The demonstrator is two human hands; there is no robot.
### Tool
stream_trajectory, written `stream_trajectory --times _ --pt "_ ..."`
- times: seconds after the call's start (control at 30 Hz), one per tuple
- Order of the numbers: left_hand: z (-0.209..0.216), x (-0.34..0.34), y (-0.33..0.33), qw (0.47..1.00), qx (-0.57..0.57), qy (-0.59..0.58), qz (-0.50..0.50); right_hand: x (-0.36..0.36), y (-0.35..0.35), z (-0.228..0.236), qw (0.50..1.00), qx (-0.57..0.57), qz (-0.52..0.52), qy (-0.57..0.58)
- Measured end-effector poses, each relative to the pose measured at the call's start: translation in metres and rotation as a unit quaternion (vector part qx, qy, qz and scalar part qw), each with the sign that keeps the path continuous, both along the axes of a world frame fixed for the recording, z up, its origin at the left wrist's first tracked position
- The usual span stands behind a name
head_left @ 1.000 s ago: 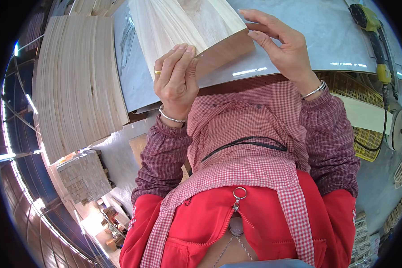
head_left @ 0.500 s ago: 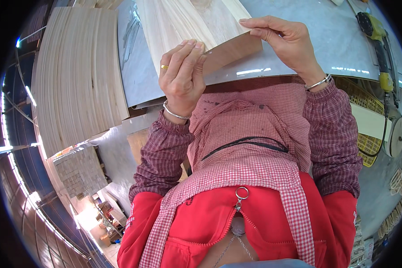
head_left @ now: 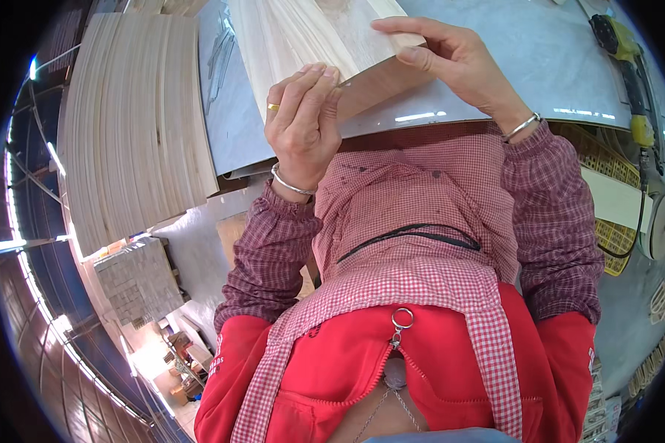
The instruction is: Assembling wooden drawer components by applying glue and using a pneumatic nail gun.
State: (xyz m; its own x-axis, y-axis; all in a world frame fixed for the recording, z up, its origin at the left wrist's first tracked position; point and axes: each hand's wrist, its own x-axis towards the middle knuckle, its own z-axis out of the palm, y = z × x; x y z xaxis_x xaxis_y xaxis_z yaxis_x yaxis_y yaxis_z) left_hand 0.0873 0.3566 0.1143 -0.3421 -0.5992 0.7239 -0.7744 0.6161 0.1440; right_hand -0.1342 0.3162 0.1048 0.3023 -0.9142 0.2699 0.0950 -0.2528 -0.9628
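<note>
A pale wooden board [head_left: 303, 37] with streaked grain lies across the blue-grey tabletop [head_left: 524, 66], its near edge toward me. My left hand [head_left: 301, 122] grips that near edge, fingers curled on top and the thumb mostly hidden. At the right-hand corner my right hand [head_left: 458, 63] holds the board, with the forefinger laid along the top and the thumb against the edge. Beneath the edge, between the hands, shows a brownish face [head_left: 388, 81]; whether it is the board's side or a separate piece I cannot tell.
A tall stack of pale boards [head_left: 133, 125] stands at the left. Thin strips [head_left: 218, 63] lie between it and my board. A yellow-and-black power tool [head_left: 624, 59] is on the right, above a yellow crate [head_left: 613, 244]. Lower left is a stack of small blocks [head_left: 140, 280].
My right hand has slid left along the board's edge, and its forefinger reaches further over the top. The corner now shows beside it. My left hand keeps its grip in nearly the same place.
</note>
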Motion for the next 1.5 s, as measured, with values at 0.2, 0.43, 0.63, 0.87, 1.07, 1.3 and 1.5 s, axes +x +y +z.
stream_trajectory --times 0.2,0.43,0.63,0.87,1.07,1.3,1.5 --pt "0.003 -0.005 0.003 1.0 0.0 -0.005 0.001 -0.001 -0.001 0.001 0.999 0.023 0.038 0.006" --pt "0.001 -0.005 0.002 0.998 -0.013 -0.056 0.001 0.006 -0.005 -0.009 0.981 0.108 0.088 -0.136" --pt "0.002 -0.005 0.001 0.998 -0.005 -0.064 0.004 0.006 -0.007 -0.01 0.981 0.107 0.088 -0.136" --pt "0.003 -0.006 0.002 0.999 0.001 -0.05 -0.008 0.004 -0.005 -0.004 0.992 0.069 0.08 -0.073" --pt "0.001 -0.008 0.004 0.999 -0.003 -0.048 -0.003 -0.001 -0.002 -0.005 0.997 0.038 0.058 -0.045" --pt "-0.003 -0.005 0.0 0.999 -0.015 -0.04 0.001 -0.004 -0.001 -0.005 0.997 0.041 0.044 -0.052" --pt "-0.002 -0.008 0.0 0.999 -0.009 -0.044 0.004 -0.006 -0.001 -0.004 0.998 0.039 0.027 -0.04"
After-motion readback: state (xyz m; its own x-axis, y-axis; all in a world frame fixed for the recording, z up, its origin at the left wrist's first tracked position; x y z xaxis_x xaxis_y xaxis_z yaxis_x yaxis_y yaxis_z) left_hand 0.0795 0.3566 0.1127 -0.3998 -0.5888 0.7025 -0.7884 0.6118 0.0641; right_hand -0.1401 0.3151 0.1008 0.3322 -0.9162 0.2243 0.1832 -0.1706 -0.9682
